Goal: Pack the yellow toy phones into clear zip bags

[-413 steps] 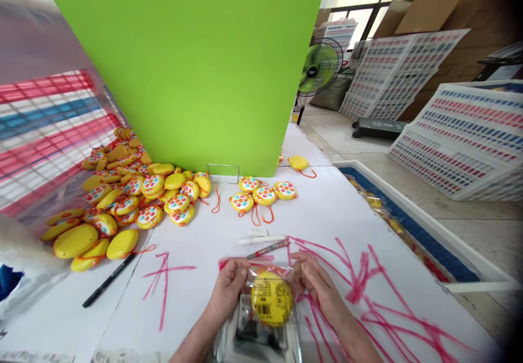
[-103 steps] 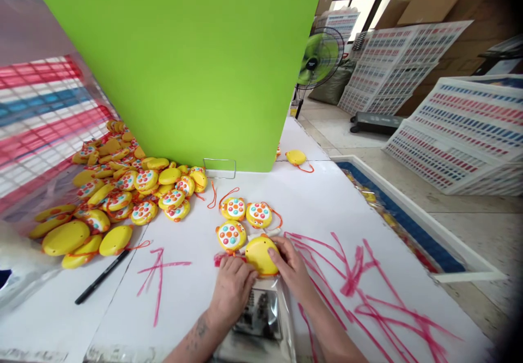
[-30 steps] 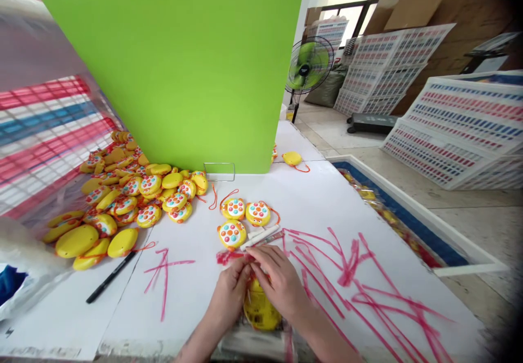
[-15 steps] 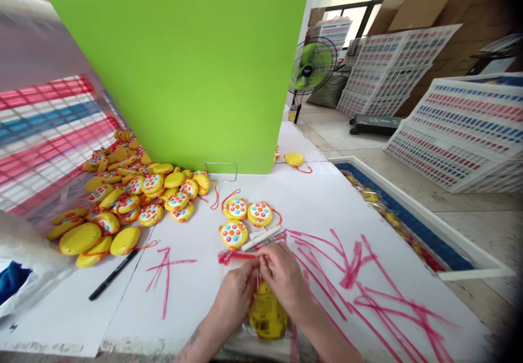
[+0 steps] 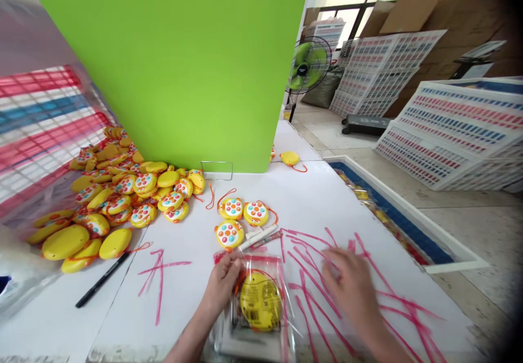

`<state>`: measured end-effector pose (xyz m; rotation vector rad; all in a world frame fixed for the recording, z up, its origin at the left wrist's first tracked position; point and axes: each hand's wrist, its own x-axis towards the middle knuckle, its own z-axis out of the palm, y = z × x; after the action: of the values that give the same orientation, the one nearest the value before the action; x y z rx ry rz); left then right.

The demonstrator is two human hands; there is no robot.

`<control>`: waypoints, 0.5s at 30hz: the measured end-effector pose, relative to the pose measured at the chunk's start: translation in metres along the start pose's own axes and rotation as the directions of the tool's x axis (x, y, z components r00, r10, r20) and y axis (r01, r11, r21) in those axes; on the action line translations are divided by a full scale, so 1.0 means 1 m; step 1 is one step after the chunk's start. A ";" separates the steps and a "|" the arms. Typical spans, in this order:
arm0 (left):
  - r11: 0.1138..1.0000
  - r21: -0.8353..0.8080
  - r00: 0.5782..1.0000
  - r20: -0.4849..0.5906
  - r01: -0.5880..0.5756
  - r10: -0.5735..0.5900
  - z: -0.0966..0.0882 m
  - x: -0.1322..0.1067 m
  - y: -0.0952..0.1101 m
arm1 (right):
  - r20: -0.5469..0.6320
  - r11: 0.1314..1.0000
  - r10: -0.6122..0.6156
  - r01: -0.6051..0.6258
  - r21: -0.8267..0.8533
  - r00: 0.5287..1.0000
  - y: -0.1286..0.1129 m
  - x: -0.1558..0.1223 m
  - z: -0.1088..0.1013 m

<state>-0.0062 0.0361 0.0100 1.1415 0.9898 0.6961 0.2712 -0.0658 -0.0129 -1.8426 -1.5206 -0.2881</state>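
My left hand is closed, thumb and fingers pinching the upper left corner of a clear plastic bag. Inside the bag a yellow round toy lies with its printed back up, an orange cord around it. To the right, apart from the bag, my right hand hovers over the pink-scribbled tabletop; motion smears its fingers. Just beyond the bag are a white marker and a group of yellow toys with coloured buttons.
A large heap of yellow toys fills the left side, near a black marker. A tall green board stands across the back. White crates, a fan and a blue-lined bin are at the right.
My hands were together above the bagged toy. Now my right hand has pulled away to the right, while the left stays at the bag's upper corner and the bag lies fully visible.
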 end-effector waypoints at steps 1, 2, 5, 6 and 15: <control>1.000 -0.021 1.000 0.022 0.012 -0.011 0.001 0.000 0.002 | 0.071 0.996 -0.084 0.084 0.006 0.994 -0.005 -0.008 0.006; 0.999 -0.034 0.999 0.043 0.027 -0.026 0.002 0.001 0.003 | 0.110 0.991 -0.137 0.135 0.021 0.985 -0.009 -0.014 0.011; 0.998 -0.014 0.997 0.049 0.058 -0.057 0.001 0.002 0.002 | 0.040 0.987 -0.119 0.113 0.117 0.992 -0.018 -0.015 0.018; 0.998 0.001 0.998 0.038 0.058 -0.058 0.000 0.003 0.000 | 0.004 0.983 -0.073 0.071 0.172 0.997 -0.021 -0.010 0.019; 0.998 -0.017 0.998 0.030 0.055 -0.054 -0.007 0.001 -0.006 | 0.505 0.840 0.029 -0.295 0.456 0.863 -0.082 0.024 0.033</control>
<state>-0.0124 0.0380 0.0033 1.1025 0.9845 0.6416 0.1931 -0.0224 0.0085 -1.6386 -1.5330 0.6684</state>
